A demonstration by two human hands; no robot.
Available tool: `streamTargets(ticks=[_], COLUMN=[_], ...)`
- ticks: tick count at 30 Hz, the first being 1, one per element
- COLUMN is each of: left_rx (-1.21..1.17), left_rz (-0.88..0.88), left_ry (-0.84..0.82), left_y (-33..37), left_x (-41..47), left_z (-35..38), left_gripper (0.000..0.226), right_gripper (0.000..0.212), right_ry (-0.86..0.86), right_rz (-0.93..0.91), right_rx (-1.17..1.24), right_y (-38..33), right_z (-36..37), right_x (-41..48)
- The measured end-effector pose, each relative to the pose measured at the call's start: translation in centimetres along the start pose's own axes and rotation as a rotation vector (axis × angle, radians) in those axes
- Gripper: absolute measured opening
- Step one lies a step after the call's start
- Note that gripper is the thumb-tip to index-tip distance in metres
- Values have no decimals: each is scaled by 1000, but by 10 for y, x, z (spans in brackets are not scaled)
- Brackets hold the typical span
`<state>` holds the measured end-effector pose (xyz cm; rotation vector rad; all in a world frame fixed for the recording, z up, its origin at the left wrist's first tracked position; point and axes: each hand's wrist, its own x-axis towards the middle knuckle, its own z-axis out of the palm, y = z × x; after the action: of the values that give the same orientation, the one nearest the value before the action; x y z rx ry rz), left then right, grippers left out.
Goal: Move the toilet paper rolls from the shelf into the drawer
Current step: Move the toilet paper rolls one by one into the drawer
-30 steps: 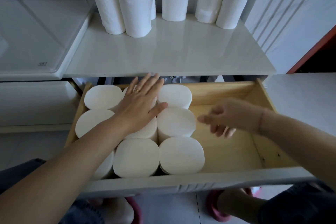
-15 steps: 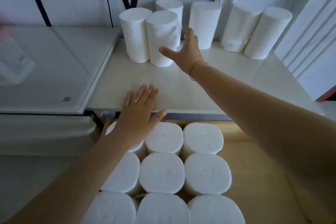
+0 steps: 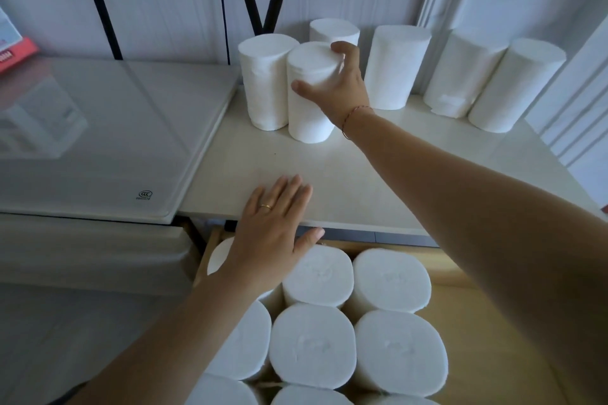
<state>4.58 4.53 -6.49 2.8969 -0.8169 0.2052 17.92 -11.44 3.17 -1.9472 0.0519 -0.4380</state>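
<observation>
On the white shelf point(image 3: 329, 174), six toilet paper rolls point(image 3: 396, 69) stand upright near the wall. Below it the wooden drawer point(image 3: 467, 348) is open, its left side packed with drawer rolls point(image 3: 391, 276) on end. The right hand point(image 3: 342, 85) wraps thumb and fingers round the front roll point(image 3: 307, 115). The left hand point(image 3: 269, 240), fingers straight, spreads over the shelf's edge and the rearmost drawer rolls, wearing a ring point(image 3: 266, 206).
</observation>
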Motion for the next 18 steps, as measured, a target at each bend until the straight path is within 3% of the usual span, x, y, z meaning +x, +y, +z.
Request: streamTargets(ticks=[8,18], left_rx=[-30,-95], left_rz=[-14,186], left_ry=[-27,-95], left_y=[13,80], left_x=[-17,-38], left_z=[0,0], left_gripper=[75,73], right_gripper=[79,72], right_ry=[-91,0], right_rz=[-88,-113], right_rx=[7,-86], right_y=[-3,13], right_z=[-37,-197], right_x=[-65,-191])
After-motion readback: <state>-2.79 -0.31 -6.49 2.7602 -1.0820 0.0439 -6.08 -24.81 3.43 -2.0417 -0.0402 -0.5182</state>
